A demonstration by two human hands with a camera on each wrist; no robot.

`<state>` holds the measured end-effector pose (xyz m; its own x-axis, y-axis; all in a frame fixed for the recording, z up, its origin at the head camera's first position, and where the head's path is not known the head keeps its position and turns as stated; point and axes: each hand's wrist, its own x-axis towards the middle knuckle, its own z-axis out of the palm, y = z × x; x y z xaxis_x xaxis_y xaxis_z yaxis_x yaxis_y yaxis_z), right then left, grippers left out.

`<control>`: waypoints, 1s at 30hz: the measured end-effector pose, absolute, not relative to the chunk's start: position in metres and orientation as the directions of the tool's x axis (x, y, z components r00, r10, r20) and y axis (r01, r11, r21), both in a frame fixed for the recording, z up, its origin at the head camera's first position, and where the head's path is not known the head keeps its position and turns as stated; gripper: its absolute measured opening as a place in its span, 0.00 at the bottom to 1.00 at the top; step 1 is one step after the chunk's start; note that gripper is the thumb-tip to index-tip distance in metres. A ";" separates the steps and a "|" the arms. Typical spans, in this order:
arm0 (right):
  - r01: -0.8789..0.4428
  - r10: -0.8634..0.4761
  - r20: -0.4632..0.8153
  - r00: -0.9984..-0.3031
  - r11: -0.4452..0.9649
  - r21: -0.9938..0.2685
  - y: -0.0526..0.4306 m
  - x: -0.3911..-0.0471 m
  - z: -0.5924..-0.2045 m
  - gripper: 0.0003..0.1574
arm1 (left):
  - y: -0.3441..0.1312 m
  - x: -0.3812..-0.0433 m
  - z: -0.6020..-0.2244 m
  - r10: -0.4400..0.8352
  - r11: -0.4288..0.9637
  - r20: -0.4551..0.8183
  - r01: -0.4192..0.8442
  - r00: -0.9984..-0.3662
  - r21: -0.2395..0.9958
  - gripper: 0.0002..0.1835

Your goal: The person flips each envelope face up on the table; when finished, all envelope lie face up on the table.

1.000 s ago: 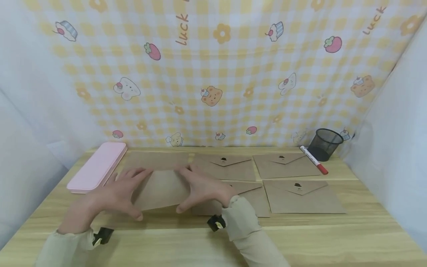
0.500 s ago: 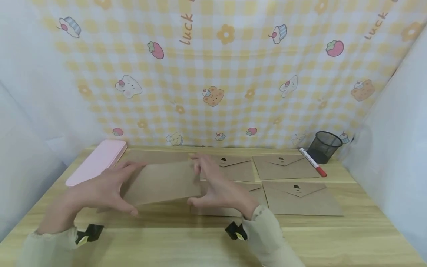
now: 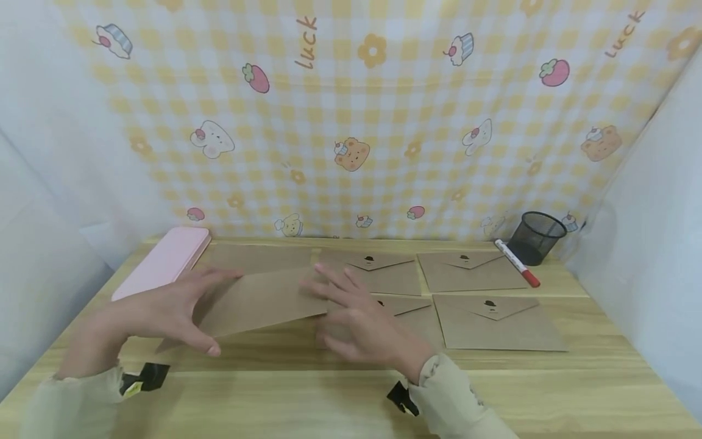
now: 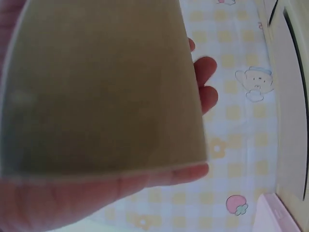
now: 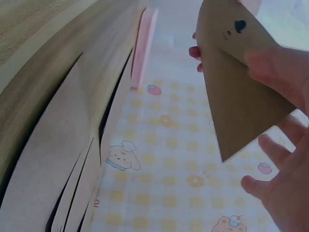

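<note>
My left hand (image 3: 164,311) holds the left end of a brown kraft envelope (image 3: 263,299), fingers along its far edge and thumb at the near edge. The envelope is raised and tilted above the table, its plain side up in the head view. In the left wrist view the envelope (image 4: 106,87) covers much of the palm. My right hand (image 3: 362,323) is at the envelope's right end with its fingers spread and relaxed over it. The right wrist view shows the flap side of the envelope (image 5: 241,82), with a small hat print, and the right thumb (image 5: 270,67) over the flap.
Several more kraft envelopes lie flat on the wooden table (image 3: 247,402), including one at front right (image 3: 504,332) and one at back right (image 3: 455,277). A pink case (image 3: 164,259) lies at back left. A red-capped marker (image 3: 517,263) rests near a black mesh cup (image 3: 536,238).
Both hands shifted outward along the envelope, the right one to its right end. Over the last half second the right fingers swung across that end, while the left hand stayed nearly still.
</note>
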<state>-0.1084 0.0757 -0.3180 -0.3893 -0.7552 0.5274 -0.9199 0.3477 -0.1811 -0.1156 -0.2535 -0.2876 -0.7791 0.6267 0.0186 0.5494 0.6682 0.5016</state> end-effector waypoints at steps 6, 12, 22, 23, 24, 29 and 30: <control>-0.957 -0.735 0.636 -0.232 0.290 -0.015 0.073 -0.108 -0.320 0.16 | -0.253 -0.116 -0.286 0.685 0.601 0.049 0.603 -0.727 0.524 0.54; -0.957 -0.689 0.710 -0.147 0.281 0.075 0.070 -0.107 -0.322 0.16 | -0.257 -0.119 -0.287 0.736 0.526 0.080 0.642 -0.672 0.558 0.50; -0.949 -0.570 0.821 0.032 0.241 0.205 0.063 -0.105 -0.317 0.23 | -0.258 -0.125 -0.290 0.805 0.408 0.070 0.636 -0.589 0.655 0.43; -0.947 -0.553 0.831 0.051 0.237 0.215 0.063 -0.105 -0.317 0.21 | -0.258 -0.126 -0.291 0.810 0.400 0.066 0.631 -0.582 0.665 0.42; -0.947 -0.541 0.839 0.057 0.238 0.218 0.062 -0.105 -0.316 0.20 | -0.258 -0.127 -0.291 0.816 0.393 0.064 0.632 -0.575 0.667 0.42; -0.948 -0.510 0.858 0.055 0.242 0.205 0.061 -0.106 -0.317 0.26 | -0.256 -0.127 -0.293 0.815 0.380 0.046 0.592 -0.578 0.711 0.40; -0.949 -0.508 0.860 0.051 0.243 0.199 0.061 -0.107 -0.317 0.28 | -0.256 -0.127 -0.293 0.812 0.380 0.042 0.583 -0.582 0.719 0.40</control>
<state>-0.1069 0.0610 -0.3169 0.0507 -0.5080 0.8599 -0.9494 0.2428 0.1994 -0.1267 -0.2558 -0.2925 -0.5818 0.8122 0.0424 0.5826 0.3798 0.7186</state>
